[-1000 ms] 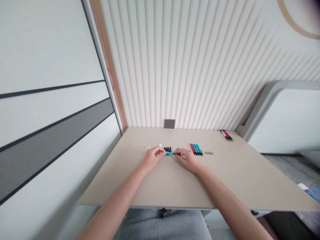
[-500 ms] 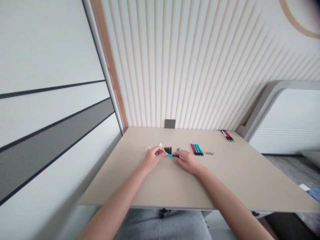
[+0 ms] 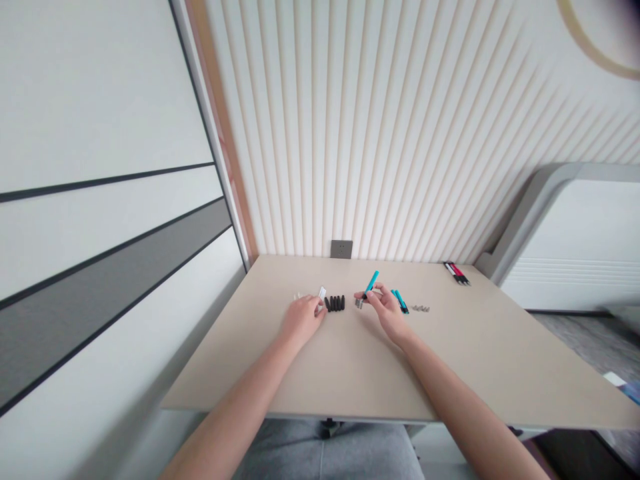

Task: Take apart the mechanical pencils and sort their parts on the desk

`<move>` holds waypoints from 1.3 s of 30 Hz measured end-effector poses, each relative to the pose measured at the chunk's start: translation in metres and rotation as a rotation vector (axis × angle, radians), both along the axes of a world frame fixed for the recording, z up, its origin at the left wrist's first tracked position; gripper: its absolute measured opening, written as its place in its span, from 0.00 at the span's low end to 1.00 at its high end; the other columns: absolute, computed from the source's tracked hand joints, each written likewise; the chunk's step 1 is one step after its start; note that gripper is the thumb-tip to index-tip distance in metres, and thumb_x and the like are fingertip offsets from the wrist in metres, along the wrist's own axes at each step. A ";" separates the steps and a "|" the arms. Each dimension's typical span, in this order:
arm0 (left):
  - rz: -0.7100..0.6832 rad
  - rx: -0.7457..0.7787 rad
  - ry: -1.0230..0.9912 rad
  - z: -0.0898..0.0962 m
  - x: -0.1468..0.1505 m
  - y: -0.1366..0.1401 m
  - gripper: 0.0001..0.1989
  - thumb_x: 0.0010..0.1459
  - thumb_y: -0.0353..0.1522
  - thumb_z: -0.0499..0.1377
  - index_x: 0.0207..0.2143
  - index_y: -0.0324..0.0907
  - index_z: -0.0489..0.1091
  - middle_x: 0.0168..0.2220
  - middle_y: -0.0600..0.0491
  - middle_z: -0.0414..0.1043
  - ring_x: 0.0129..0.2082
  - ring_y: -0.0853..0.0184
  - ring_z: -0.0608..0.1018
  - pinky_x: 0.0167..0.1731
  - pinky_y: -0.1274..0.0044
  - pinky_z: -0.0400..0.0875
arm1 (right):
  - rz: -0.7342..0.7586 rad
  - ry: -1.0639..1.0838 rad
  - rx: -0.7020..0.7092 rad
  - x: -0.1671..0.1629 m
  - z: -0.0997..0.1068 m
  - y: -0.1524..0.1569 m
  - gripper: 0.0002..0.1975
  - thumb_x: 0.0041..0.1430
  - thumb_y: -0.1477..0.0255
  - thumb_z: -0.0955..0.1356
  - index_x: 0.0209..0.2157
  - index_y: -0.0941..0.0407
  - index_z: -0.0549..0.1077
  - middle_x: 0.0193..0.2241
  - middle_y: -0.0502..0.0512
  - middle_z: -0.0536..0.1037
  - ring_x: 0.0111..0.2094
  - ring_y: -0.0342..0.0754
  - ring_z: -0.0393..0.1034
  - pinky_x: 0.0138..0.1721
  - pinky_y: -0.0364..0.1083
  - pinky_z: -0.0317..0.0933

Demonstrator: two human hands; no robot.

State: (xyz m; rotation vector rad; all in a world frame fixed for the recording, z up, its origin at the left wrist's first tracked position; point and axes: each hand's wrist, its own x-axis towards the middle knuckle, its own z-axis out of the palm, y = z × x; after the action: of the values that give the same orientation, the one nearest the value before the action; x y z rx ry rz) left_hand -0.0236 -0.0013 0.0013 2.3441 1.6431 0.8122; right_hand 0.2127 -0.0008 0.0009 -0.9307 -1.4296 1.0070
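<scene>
Black pen grips (image 3: 338, 303) stand in a short row on the table. My left hand (image 3: 303, 316) is beside them with its thumb and fingers bent around the leftmost one, which leans a little. My right hand (image 3: 389, 313) pinches a teal pen barrel (image 3: 372, 281) between thumb and fingers, raised at a slant above the table. Its lower end is dark. Small metal pieces (image 3: 359, 303) lie just under the right fingertips. More teal barrels (image 3: 400, 301) lie behind the right hand, which partly covers them.
Small springs (image 3: 421, 309) lie right of the barrels. Thin white pieces (image 3: 322, 292) lie behind my left hand. Several whole pens (image 3: 457, 274) rest at the table's back right. A socket (image 3: 341, 249) is on the ribbed wall behind the table (image 3: 350, 373).
My hands have moved apart. The teal barrel was level between them; now only my right hand holds it, tilted up. My left hand has come down by the black grips.
</scene>
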 end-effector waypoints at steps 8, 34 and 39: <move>0.057 -0.032 0.087 -0.001 0.001 0.000 0.07 0.58 0.32 0.56 0.32 0.42 0.74 0.33 0.47 0.74 0.35 0.59 0.75 0.40 0.72 0.63 | 0.028 0.067 -0.033 0.000 -0.003 0.001 0.19 0.58 0.55 0.67 0.42 0.53 0.64 0.34 0.58 0.80 0.38 0.52 0.74 0.43 0.52 0.64; 0.256 -0.089 0.353 0.015 0.000 -0.006 0.13 0.62 0.31 0.51 0.32 0.40 0.75 0.35 0.45 0.76 0.39 0.60 0.76 0.40 0.71 0.63 | 0.136 -0.010 -0.117 0.003 -0.016 0.004 0.18 0.56 0.56 0.69 0.40 0.54 0.68 0.33 0.54 0.79 0.38 0.50 0.74 0.43 0.48 0.62; 0.266 -0.060 0.349 0.013 0.001 -0.006 0.14 0.62 0.33 0.50 0.32 0.41 0.75 0.35 0.45 0.76 0.39 0.59 0.76 0.40 0.71 0.62 | 0.142 -0.017 -0.123 0.002 -0.017 0.005 0.19 0.55 0.54 0.69 0.39 0.54 0.68 0.32 0.55 0.79 0.39 0.51 0.74 0.44 0.49 0.62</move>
State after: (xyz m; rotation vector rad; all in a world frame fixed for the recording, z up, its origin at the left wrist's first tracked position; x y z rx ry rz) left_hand -0.0227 -0.0071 0.0147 2.3584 2.1192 0.3975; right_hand 0.2151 0.0042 -0.0162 -0.9389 -1.4774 1.2063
